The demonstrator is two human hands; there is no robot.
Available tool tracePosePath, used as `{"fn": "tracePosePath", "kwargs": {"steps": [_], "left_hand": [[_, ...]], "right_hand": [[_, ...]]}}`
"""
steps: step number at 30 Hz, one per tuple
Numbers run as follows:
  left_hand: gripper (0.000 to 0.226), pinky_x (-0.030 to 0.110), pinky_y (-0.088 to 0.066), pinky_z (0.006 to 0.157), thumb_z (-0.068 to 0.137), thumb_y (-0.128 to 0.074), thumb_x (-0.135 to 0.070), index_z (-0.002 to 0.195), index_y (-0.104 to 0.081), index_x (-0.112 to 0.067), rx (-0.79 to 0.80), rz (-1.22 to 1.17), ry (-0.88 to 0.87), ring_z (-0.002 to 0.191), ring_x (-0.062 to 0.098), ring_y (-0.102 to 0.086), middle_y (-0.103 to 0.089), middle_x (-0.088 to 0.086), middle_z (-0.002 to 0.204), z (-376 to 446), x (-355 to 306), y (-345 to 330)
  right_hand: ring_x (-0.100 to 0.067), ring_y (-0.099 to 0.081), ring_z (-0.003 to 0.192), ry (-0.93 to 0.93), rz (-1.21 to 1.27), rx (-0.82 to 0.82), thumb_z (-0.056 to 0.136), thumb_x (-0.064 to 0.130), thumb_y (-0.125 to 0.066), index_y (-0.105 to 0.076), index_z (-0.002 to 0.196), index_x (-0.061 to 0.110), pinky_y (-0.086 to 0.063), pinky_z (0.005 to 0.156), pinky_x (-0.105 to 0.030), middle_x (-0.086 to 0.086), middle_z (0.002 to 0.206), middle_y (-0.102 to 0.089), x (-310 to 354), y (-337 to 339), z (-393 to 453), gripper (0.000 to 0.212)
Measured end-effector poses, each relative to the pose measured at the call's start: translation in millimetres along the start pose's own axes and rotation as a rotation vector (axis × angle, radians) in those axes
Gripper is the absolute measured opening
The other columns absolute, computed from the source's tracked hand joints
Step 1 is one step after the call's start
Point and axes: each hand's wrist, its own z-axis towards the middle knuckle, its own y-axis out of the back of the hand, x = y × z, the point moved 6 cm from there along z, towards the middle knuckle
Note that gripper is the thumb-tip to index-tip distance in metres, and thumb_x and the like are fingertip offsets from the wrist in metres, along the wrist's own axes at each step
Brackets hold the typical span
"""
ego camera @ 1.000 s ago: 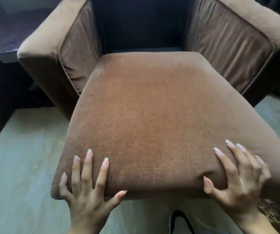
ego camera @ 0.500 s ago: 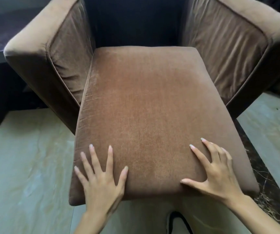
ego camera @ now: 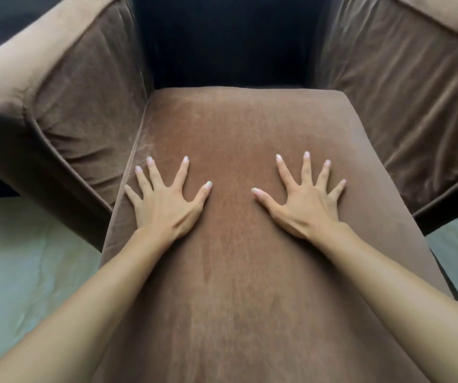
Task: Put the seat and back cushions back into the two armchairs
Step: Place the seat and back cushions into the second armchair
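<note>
A brown velvet seat cushion (ego camera: 236, 128) lies between the two arms of a brown armchair (ego camera: 56, 106), its far edge close to the dark back of the chair. My left hand (ego camera: 164, 200) presses flat on the cushion's top, fingers spread and straight. My right hand (ego camera: 302, 203) presses flat on it too, a little to the right of the middle, fingers spread. No back cushion is in view.
The armchair's right arm (ego camera: 404, 87) and left arm flank the cushion closely. The chair's back (ego camera: 227, 37) is a dark, shadowed recess. Pale stone floor (ego camera: 17, 272) shows at both sides of the chair.
The cushion has slid deeper into the chair. Both hands left its front edge and moved forward onto its top surface, now lying flat with fingers spread. My view has come closer.
</note>
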Motion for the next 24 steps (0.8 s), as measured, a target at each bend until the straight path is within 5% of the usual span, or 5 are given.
{"fn": "tracePosePath", "kwargs": {"steps": [14, 24], "left_hand": [[0.083, 0.067, 0.002, 0.121, 0.084, -0.007, -0.088, 0.157, 0.006, -0.050, -0.049, 0.100, 0.019, 0.155, 0.043, 0.008, 0.005, 0.024, 0.168, 45, -1, -17], [0.065, 0.058, 0.004, 0.125, 0.101, -0.017, -0.062, 0.161, -0.009, -0.039, -0.038, -0.018, -0.011, 0.158, 0.028, 0.009, 0.004, 0.013, 0.171, -60, -1, -17]], "right_hand": [[-0.055, 0.017, 0.152, -0.043, -0.089, -0.049, 0.076, 0.098, -0.007, 0.005, 0.162, 0.042, 0.007, 0.116, -0.078, -0.017, 0.171, 0.014, 12, -12, 47, 0.103], [-0.035, 0.012, 0.159, -0.069, -0.025, -0.038, 0.096, 0.077, -0.011, -0.004, 0.164, 0.036, 0.005, 0.123, -0.069, -0.009, 0.174, 0.008, 7, -16, -31, 0.080]]}}
